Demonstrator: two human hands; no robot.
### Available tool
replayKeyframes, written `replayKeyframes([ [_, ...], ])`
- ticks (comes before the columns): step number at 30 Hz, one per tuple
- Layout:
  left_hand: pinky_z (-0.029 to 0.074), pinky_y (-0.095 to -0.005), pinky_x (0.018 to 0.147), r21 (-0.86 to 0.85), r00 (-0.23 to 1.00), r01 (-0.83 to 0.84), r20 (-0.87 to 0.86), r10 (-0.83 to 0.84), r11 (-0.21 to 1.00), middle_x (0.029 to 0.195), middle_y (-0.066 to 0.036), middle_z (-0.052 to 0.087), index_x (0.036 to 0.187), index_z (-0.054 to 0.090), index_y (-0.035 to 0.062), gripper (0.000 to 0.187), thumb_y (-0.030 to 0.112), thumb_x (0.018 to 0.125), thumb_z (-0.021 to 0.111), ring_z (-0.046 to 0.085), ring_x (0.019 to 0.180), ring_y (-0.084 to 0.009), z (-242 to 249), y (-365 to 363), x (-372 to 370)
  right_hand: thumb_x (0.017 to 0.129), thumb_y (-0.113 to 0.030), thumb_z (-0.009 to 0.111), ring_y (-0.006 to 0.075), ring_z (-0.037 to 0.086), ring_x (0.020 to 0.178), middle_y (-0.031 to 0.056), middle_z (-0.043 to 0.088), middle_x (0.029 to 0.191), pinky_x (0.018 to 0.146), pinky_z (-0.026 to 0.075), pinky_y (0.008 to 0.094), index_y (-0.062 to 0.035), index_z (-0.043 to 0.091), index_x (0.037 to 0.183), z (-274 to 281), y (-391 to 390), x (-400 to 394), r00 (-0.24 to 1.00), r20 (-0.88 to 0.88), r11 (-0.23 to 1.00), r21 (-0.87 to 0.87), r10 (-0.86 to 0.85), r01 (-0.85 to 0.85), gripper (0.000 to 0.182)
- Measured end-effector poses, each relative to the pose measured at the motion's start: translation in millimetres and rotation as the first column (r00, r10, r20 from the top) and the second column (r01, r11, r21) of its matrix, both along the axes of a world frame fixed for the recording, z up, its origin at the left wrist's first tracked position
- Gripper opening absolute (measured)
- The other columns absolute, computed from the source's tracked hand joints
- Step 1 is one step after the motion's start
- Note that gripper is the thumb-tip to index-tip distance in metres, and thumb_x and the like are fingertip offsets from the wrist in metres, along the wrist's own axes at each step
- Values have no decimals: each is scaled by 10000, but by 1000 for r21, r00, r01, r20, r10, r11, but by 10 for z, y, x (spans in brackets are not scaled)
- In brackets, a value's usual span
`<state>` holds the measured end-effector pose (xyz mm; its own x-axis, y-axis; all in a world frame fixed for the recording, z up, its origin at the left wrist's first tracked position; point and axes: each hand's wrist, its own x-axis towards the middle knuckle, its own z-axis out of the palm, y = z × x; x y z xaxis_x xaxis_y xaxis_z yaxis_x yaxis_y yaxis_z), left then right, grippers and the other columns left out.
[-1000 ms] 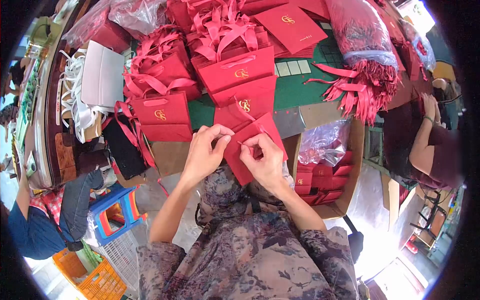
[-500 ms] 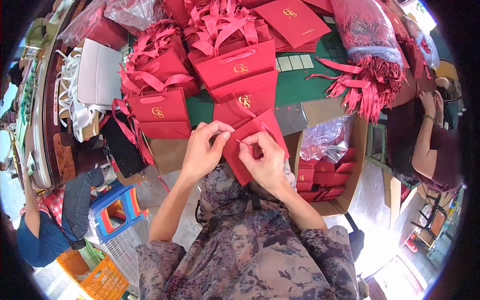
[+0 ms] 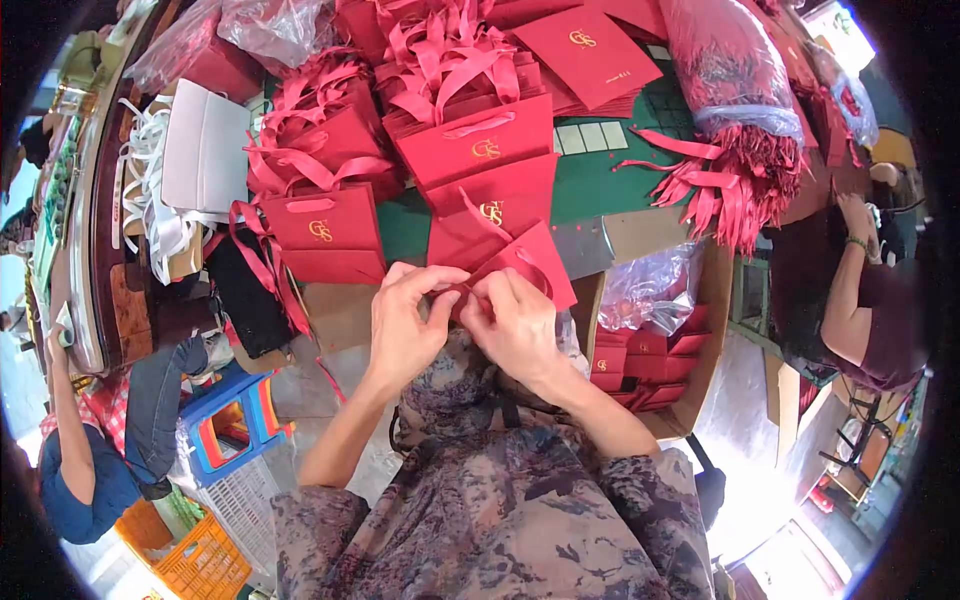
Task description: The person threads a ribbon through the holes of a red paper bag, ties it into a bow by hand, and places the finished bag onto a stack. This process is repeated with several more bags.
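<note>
Both hands, left (image 3: 405,325) and right (image 3: 515,325), pinching a ribbon end at a red bag (image 3: 530,262), handle unfinished; finished bags (image 3: 330,235) stacked just beyond.

red paper bag (image 3: 535,262) | flat, tilted | ribbon handle looped on top | held above table edge

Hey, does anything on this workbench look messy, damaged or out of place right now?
Nothing looks damaged. The ribbon bundle spills loose strips over the table edge, and a white ribbon tangle sprawls at the left. Both hands pinch a red bag.
</note>
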<state>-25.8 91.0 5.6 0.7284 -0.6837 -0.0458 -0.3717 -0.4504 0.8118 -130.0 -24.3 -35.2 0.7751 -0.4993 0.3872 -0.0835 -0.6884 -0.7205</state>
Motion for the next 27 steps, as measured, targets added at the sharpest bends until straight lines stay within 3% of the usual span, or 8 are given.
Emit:
replayKeyframes([
  [4, 513, -363, 747, -27, 998, -6, 61, 7, 1000, 925, -83, 734, 1018, 761, 91, 226, 18, 812, 702, 616, 860, -267, 15, -32, -36, 784, -44, 740, 227, 613, 571, 105, 611, 740, 527, 494, 347, -30, 598, 836, 47, 5, 1, 999, -30, 987, 156, -38, 42, 152],
  [6, 517, -368, 757, -31, 999, 1, 40, 0, 1000, 933, -88, 737, 1020, 760, 86, 222, 18, 818, 698, 622, 867, -272, -17, -36, -73, 795, -57, 740, 286, 621, 626, 135, 597, 764, 548, 492, 396, -19, 573, 847, 78, -17, -14, 984, -175, 852, 518, 18, 76, 179],
  [7, 520, -373, 768, -29, 1000, 14, 16, -14, 999, 941, -92, 740, 1022, 758, 82, 218, 18, 824, 693, 628, 873, -277, -40, -27, -80, 804, -62, 750, 178, 628, 608, 110, 656, 765, 563, 498, 300, -7, 624, 854, 26, -22, -3, 985, -170, 867, 489, -7, 90, 146],
  [13, 522, -373, 754, -54, 1000, -11, 20, 12, 998, 930, -93, 741, 1031, 754, 84, 208, 63, 827, 718, 632, 880, -276, -80, -56, -42, 829, -31, 739, 217, 658, 663, 111, 666, 814, 593, 520, 314, 0, 633, 894, -42, -9, -26, 999, -30, 965, 259, -34, 41, 128],
  [17, 521, -367, 740, -4, 996, 46, -70, -46, 999, 926, -79, 741, 1032, 750, 95, 220, 100, 812, 752, 628, 869, -272, -39, -44, 26, 844, -35, 739, 236, 678, 723, 120, 656, 856, 609, 530, 329, -4, 638, 925, 278, -127, -101, 996, -71, 939, 344, 59, -31, 133],
  [23, 510, -344, 704, -157, 942, 142, 324, -85, 977, 855, -65, 700, 918, 712, 72, 232, 57, 712, 818, 597, 794, -247, -190, -94, -194, 853, -32, 687, 334, 647, 844, 140, 641, 904, 735, 526, 404, -18, 673, 959, 511, -606, 15, 979, -74, 980, 71, 189, -184, 108],
  [25, 507, -349, 699, -182, 917, 143, 393, -62, 973, 846, -60, 696, 897, 703, 68, 215, 48, 713, 813, 594, 788, -246, -248, -81, -293, 870, -98, 672, 340, 642, 836, 138, 640, 865, 730, 511, 414, -12, 695, 926, 374, -756, 65, 845, -300, 893, 57, 442, -446, 106],
  [27, 505, -352, 691, -224, 865, 159, 500, -27, 962, 824, -46, 684, 846, 683, 63, 180, 38, 715, 804, 594, 782, -248, -257, -89, -329, 872, -128, 671, 337, 644, 836, 140, 642, 852, 733, 508, 418, -9, 700, 904, 346, -834, 120, 801, -337, 866, 116, 495, -487, 127],
])
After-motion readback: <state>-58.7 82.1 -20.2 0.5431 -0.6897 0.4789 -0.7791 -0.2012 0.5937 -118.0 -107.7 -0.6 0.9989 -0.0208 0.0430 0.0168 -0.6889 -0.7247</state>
